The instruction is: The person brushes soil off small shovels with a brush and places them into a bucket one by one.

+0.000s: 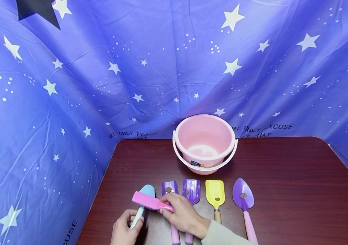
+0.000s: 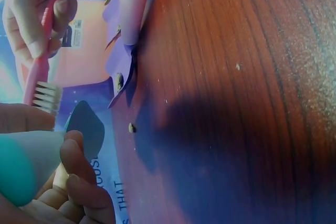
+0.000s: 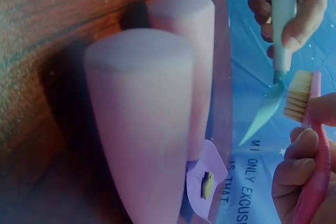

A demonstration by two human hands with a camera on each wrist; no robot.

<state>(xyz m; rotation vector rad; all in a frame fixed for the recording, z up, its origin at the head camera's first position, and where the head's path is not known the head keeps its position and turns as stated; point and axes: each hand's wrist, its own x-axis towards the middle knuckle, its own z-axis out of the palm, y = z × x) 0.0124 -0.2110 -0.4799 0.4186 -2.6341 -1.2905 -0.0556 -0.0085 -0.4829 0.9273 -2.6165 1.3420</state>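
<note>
Curled round the pale handle of a small trowel, my left hand (image 1: pixel 125 227) holds it at the left of the table. The trowel's light blue blade (image 1: pixel 148 191) points away and is tilted in the wrist views. My right hand (image 1: pixel 182 211) grips a pink brush (image 1: pixel 145 200) by its handle, bristles down. In the head view the brush head crosses over the trowel where blade meets handle. Pale bristles (image 3: pixel 298 98) face the trowel's neck at close range in the right wrist view. Beneath my right forearm and hand lie two purple shovels (image 1: pixel 170 186), partly hidden.
Right of them lie a yellow shovel (image 1: pixel 215 190) with a wooden handle and a pointed purple trowel (image 1: pixel 243 187). Brown clumps sit on these blades. Behind stands a pink bucket (image 1: pixel 204 163), its handle lowered in front. A crumb (image 2: pixel 132 128) lies on the table; starry blue cloth (image 1: pixel 161 68) hangs behind.
</note>
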